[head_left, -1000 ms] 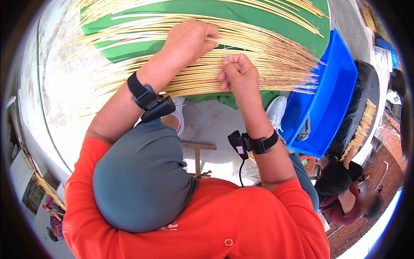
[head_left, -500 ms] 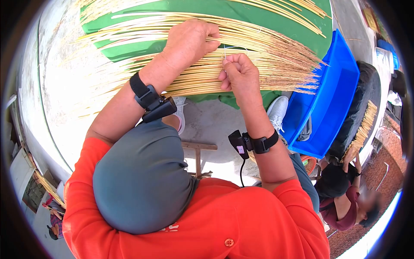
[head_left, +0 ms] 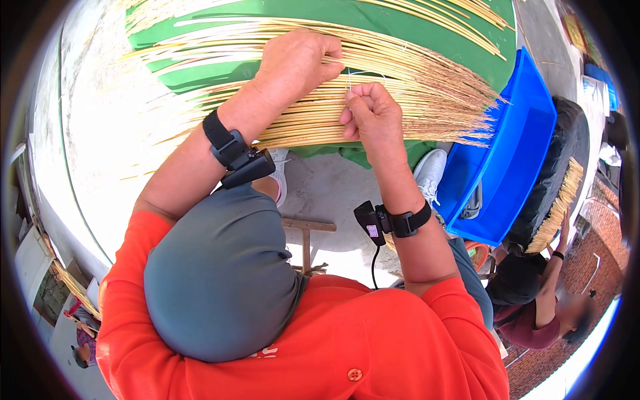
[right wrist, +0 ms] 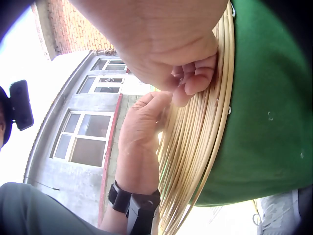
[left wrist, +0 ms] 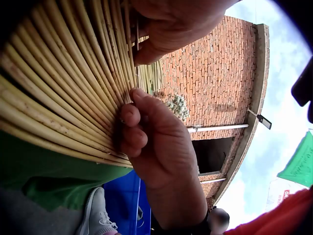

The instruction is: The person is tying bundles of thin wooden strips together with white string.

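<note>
A wide layer of straw-coloured stalks [head_left: 293, 123] with brushy tips lies across the green cloth [head_left: 207, 79]. My left hand [head_left: 290, 65], reaching over the stalks, pinches a thin stalk between thumb and fingers. Just right of it and nearer my body, my right hand [head_left: 375, 120] pinches a thin white thread [head_left: 350, 81] that rises to the stalks, its fingers curled against them. In the left wrist view, the right hand [left wrist: 168, 142] sits at the stalks' edge, below the left hand [left wrist: 181, 24]. Its fingertips are partly hidden in the right wrist view.
A blue bin [head_left: 497, 180] stands to the right, beside a black rounded object [head_left: 550, 160] with a stalk bundle [head_left: 559, 210]. Another person [head_left: 533, 307] is at lower right. More stalks [head_left: 440, 23] lie at the cloth's far side. A wooden stool [head_left: 307, 230] stands below.
Both hands keep nearly the same pose and grip, shifting very slightly right in view. The other person at lower right has raised and stretched an arm towards the stalk bundle.
</note>
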`<move>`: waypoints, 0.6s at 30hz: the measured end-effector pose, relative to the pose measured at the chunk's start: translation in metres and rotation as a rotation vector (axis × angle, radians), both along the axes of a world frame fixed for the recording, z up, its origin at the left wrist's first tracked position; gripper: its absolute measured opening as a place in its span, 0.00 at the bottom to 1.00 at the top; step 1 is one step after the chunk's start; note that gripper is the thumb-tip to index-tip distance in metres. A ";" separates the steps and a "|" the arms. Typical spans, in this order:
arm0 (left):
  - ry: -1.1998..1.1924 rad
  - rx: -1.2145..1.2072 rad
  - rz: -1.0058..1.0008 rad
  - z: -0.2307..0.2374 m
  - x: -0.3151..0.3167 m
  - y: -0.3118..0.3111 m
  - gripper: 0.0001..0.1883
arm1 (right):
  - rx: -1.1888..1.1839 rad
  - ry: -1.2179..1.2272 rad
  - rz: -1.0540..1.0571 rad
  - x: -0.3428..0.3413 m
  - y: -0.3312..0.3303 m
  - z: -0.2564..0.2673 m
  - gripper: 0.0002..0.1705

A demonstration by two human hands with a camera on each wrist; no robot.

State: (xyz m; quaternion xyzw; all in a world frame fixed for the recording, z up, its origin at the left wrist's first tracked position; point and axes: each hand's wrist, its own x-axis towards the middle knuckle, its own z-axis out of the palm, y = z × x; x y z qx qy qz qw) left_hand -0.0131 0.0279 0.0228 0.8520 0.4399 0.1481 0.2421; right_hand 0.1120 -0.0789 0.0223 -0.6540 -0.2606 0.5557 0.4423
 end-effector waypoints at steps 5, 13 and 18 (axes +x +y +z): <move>-0.002 0.017 0.011 0.001 0.001 -0.001 0.07 | -0.007 -0.013 -0.001 0.000 0.001 -0.001 0.03; -0.031 0.045 0.017 -0.004 0.000 -0.002 0.07 | -0.007 -0.010 -0.025 -0.001 0.000 0.001 0.03; -0.034 0.047 0.023 -0.002 0.000 -0.002 0.08 | 0.007 -0.005 -0.035 -0.001 -0.001 -0.002 0.03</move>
